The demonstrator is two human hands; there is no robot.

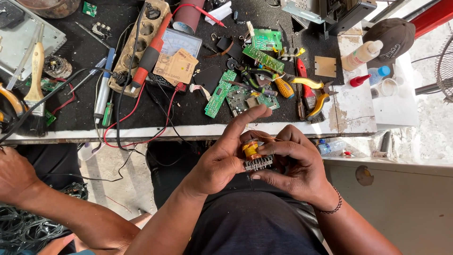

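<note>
**A:** Grip status?

**B:** Both my hands are closed around the small transformer (255,156). My left hand (222,160) cups it from the left, thumb pressed on its side, index finger stuck out straight toward the bench. My right hand (295,165) wraps it from the right, fingers curled over the top and front.

**A:** Where's the part exactly?

**B:** Between my palms, above my lap, just short of the bench edge (188,132). Yellow-orange winding up top, a row of metal pins along the lower edge facing me. A thin wire runs off the top toward my right fingers.

**A:** What's nearby on the bench?

**B:** Straight ahead: a cluster of green circuit boards (238,92) on the black mat. To their right, yellow-handled pliers (318,97) and a red-handled tool (306,89). Further left, a wooden power strip (139,45) with a red-and-black soldering iron (148,59) lying across it, and a brush (35,80) near the far left. White glue bottle (361,54) at the right end.

**A:** Anyone else in shot?

**B:** A second person's arm (56,203) lower left, well apart from me, above a tangle of wire (23,226).
</note>
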